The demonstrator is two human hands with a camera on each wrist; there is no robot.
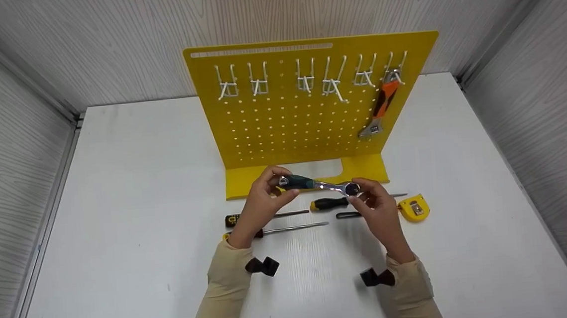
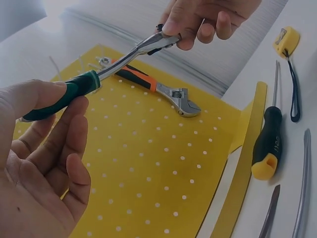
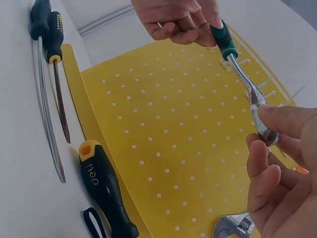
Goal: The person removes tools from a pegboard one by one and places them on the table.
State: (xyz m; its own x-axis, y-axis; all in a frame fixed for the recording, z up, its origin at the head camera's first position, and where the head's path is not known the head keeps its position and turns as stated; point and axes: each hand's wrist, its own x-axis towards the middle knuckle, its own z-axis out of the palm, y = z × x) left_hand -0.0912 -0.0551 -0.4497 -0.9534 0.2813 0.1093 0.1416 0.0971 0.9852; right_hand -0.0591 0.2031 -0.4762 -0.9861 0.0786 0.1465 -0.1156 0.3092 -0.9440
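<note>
A ratchet wrench (image 1: 329,186) with a green handle and chrome head is held level by both hands, in front of the yellow pegboard (image 1: 291,123). The left hand (image 1: 262,203) pinches its green handle (image 2: 81,85) between thumb and fingers. At the other end the right hand (image 1: 378,211) pinches the round chrome head (image 3: 267,135). Below the wrench, screwdrivers lie on the table, among them a black and yellow one (image 1: 330,204) and a long one (image 1: 296,227).
An orange-handled adjustable wrench (image 1: 385,99) hangs from the rightmost of several white hooks (image 1: 305,81). A yellow tape measure (image 1: 414,208) with a black strap (image 1: 348,215) lies right of the screwdrivers on the white table (image 1: 133,229). Walls stand behind and at both sides.
</note>
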